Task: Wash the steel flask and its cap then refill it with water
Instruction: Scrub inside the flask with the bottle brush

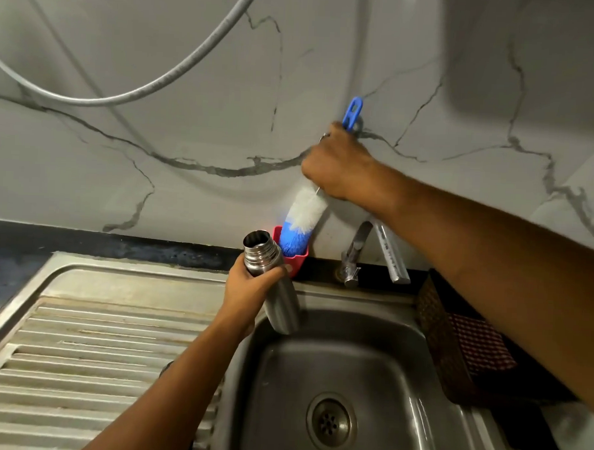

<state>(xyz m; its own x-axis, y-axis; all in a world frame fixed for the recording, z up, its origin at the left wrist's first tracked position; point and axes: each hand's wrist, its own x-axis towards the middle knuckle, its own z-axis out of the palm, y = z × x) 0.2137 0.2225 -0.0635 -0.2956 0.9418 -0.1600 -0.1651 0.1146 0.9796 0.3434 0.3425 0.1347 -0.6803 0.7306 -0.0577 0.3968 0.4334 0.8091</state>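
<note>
My left hand point(249, 283) grips the steel flask point(279, 301) around its upper body, holding it over the back left corner of the sink. The flask is uncapped, its threaded mouth open and tilted slightly to the left. My right hand point(338, 162) is closed on the blue handle of a bottle brush point(304, 213). The brush's white and blue bristles point down into a red holder point(296, 258) right behind the flask's mouth. The cap is not visible.
The steel sink basin point(378, 369) with its drain point(330, 423) lies below. A ribbed drainboard point(92, 345) stretches to the left. The tap point(353, 257) stands behind the basin, a woven basket point(453, 334) to its right. A grey hose point(132, 94) loops across the marble wall.
</note>
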